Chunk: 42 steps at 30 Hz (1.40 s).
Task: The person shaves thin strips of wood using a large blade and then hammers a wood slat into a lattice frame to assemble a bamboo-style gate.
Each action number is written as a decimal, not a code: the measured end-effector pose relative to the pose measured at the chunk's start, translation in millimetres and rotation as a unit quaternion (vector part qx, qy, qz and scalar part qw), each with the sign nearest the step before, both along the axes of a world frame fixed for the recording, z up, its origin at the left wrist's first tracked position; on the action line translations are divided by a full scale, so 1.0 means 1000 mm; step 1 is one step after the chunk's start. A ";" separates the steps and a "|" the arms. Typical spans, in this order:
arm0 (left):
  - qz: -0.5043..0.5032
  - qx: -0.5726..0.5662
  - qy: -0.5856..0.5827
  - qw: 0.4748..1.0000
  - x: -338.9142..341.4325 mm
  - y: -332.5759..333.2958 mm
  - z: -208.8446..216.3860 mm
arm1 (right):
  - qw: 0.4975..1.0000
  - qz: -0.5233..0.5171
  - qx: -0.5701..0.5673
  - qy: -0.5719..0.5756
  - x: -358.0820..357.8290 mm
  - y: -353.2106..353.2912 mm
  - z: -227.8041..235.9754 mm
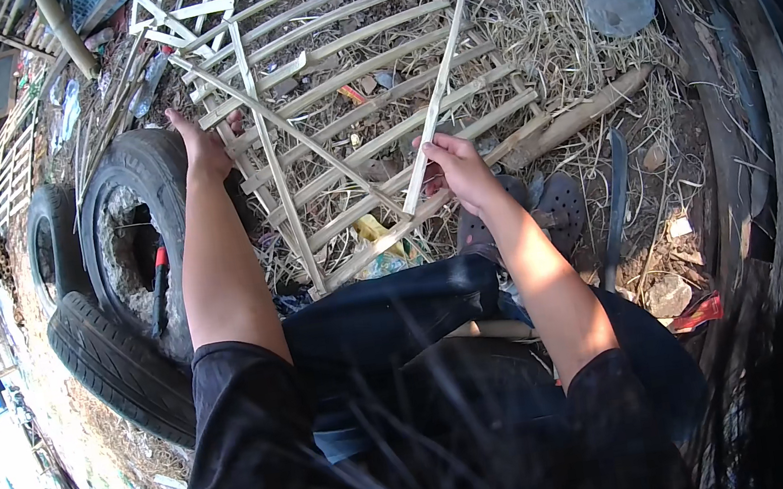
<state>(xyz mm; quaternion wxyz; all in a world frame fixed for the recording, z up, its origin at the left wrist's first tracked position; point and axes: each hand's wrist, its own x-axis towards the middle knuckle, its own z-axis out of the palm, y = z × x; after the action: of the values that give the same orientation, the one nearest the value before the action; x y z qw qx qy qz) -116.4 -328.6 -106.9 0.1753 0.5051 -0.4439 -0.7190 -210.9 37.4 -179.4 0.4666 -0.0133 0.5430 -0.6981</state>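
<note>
A lattice of pale split-bamboo slats (369, 87) lies before me, several strips crossed by diagonal ones at its left. My right hand (457, 171) pinches the lower part of a loose bamboo strip (439, 98). That strip slants up across the lattice towards its far right corner. At the left edge of the lattice is my left hand (206, 150), its thumb stretched away from the other fingers. Slat ends partly cover those fingers, and the hand appears to rest against the edge without closing on it.
Old tyres (134, 180) stand at the left, one holding a red-handled tool (159, 277). A long machete-like blade (617, 198) lies right of my shoes (561, 206). Beyond the lattice's right edge are a thick bamboo pole (584, 117), straw and a clear plastic bag (618, 1).
</note>
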 end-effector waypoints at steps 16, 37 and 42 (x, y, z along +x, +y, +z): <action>-0.084 0.069 0.271 0.956 -0.022 0.045 0.106 | 0.984 -0.123 -0.003 0.131 -0.023 0.017 0.054; 0.081 -0.057 0.042 0.994 -0.011 0.049 0.091 | 0.950 -0.173 -0.024 0.257 -0.003 0.093 0.027; 0.098 -0.060 0.022 0.993 -0.005 0.046 0.071 | 0.862 -0.229 0.118 0.437 0.049 0.072 0.020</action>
<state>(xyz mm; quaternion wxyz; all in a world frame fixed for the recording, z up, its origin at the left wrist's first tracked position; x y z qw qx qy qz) -121.4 -282.5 -35.9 0.2846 0.5189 -0.4307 -0.6814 -161.8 109.7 -158.9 0.0063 -0.1374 0.7571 -0.6386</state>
